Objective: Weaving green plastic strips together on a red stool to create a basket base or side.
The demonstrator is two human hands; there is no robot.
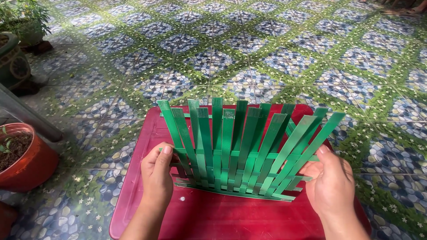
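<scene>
Clearly we pinch the light, springy green strip weave (240, 153) at both side edges, left hand (156, 175) and right hand (331, 182) grasping its slippery horizontal strips over the red lid (213, 218).

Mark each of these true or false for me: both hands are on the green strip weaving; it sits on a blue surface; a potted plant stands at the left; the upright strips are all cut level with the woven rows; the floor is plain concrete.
1. Both the left hand and right hand touch the green woven plastic-strip panel. True.
2. The panel rests on a blue surface. False: it lies on a flat red plastic board.
3. A red-brown pot of soil stands at the left. True.
4. The upright strips end level with the weave. False: they fan out above it.
5. The floor is plain concrete. False: the patterned pebble-print floor tiles show.
</scene>
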